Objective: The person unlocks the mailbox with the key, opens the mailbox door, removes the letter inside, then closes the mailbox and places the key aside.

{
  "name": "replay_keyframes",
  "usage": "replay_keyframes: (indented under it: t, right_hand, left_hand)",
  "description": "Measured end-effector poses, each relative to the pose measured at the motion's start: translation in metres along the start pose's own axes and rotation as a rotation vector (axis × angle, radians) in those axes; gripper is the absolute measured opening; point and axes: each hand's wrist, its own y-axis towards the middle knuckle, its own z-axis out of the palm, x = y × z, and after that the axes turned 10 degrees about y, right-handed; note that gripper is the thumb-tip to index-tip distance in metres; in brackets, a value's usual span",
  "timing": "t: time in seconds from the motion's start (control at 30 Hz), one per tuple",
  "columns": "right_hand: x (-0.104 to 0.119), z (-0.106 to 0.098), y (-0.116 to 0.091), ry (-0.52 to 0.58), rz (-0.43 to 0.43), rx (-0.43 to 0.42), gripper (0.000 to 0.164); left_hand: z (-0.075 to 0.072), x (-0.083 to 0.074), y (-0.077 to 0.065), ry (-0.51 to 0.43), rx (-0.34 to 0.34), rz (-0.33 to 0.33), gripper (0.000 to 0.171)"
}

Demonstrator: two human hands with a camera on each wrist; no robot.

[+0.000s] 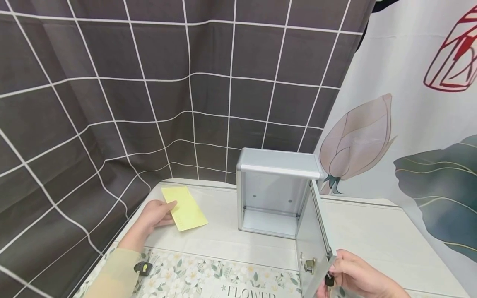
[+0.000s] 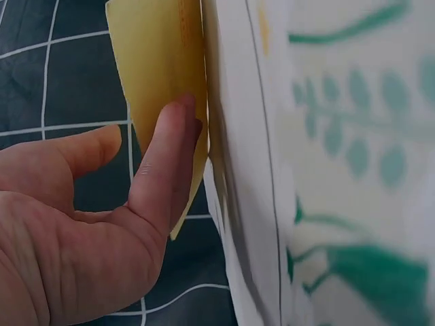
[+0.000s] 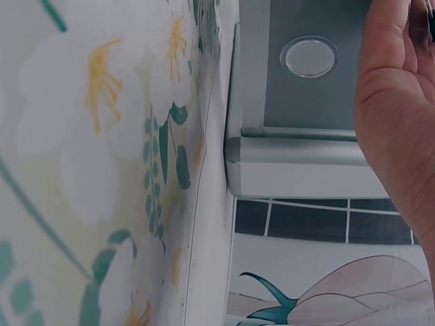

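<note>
In the head view my left hand [image 1: 154, 215] is at a yellow envelope [image 1: 189, 213] on the pale tabletop. The left wrist view shows the fingers of that hand [image 2: 102, 224] fairly straight against the envelope [image 2: 149, 61], the thumb standing apart from it. A silver-grey metal box [image 1: 281, 161] stands to the right, its door [image 1: 309, 244] swung out toward me. My right hand [image 1: 359, 273] is at the door's free edge and pinches a black-headed key [image 1: 329, 279] there. A metal cam lock [image 1: 309, 265] shows on the door's inner face.
A flowered cloth [image 1: 186, 273] covers the front of the table. Dark curtain with a white grid [image 1: 208, 99] hangs behind and to the left. A pale curtain with a lotus print [image 1: 357, 140] hangs at the right. Small holes mark the box's back wall.
</note>
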Motion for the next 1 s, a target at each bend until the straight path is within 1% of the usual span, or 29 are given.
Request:
replay_keyframes:
  t: [0.17, 0.23, 0.37, 0.5, 0.63, 0.87, 1.0]
  right_hand:
    - [0.000, 0.001, 0.000, 0.046, 0.013, -0.018, 0.050]
    - [0.000, 0.002, 0.000, 0.047, 0.016, -0.020, 0.051]
    - [0.000, 0.001, 0.000, 0.015, 0.008, -0.008, 0.052]
    - [0.000, 0.000, 0.001, -0.028, -0.010, 0.018, 0.052]
    - [0.000, 0.000, 0.002, -0.014, -0.007, 0.018, 0.051]
    - [-0.001, -0.001, 0.001, -0.015, -0.008, 0.014, 0.050]
    - [0.000, -0.001, 0.001, 0.001, 0.000, 0.002, 0.050]
  left_hand:
    - [-0.006, -0.002, -0.005, 0.056, 0.001, -0.004, 0.052]
    - [-0.008, -0.003, -0.007, 0.080, 0.000, 0.000, 0.054]
    - [-0.012, -0.004, -0.010, 0.098, 0.007, 0.012, 0.057]
    - [-0.017, -0.004, -0.011, 0.112, 0.016, 0.006, 0.061]
    - [-0.020, -0.003, -0.011, 0.132, 0.013, 0.004, 0.060]
    - [-0.018, -0.003, -0.012, 0.164, -0.005, 0.014, 0.058]
    - [-0.012, -0.007, -0.015, 0.187, 0.011, 0.036, 0.057]
